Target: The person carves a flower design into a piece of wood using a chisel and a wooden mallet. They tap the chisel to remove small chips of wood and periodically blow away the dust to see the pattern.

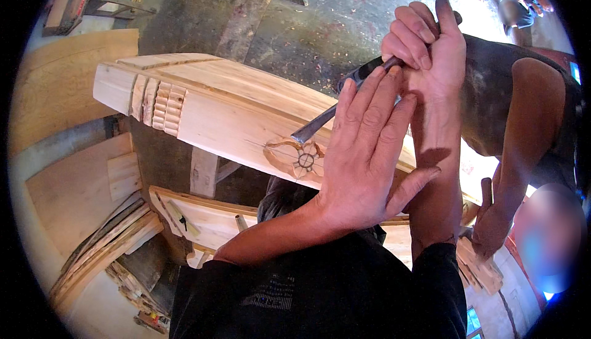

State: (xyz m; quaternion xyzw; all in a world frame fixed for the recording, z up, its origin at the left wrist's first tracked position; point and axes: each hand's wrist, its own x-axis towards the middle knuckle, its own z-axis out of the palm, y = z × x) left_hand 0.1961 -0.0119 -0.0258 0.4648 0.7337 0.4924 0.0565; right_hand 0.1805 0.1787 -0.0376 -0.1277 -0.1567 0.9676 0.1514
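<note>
A long pale wooden piece (228, 117) lies across the view, with a carved flower and a drawn circle (305, 160) on its near face. A metal chisel (315, 125) slants down to the left, its tip resting at the flower's upper edge. My right hand (425, 40) is wrapped around the chisel's dark handle, thumb pointing up. My left hand (369, 148) lies over the chisel's shaft, fingers stretched out and thumb apart; its fingertips touch near the handle. Part of the shaft is hidden behind the left fingers.
A co-worker's arm (529, 117) reaches in close at the right, the hand (489, 231) over another wooden piece. A second pale timber (209, 216) lies nearer me. Stacked planks (111, 256) stand at lower left. A trestle leg (204, 170) supports the work.
</note>
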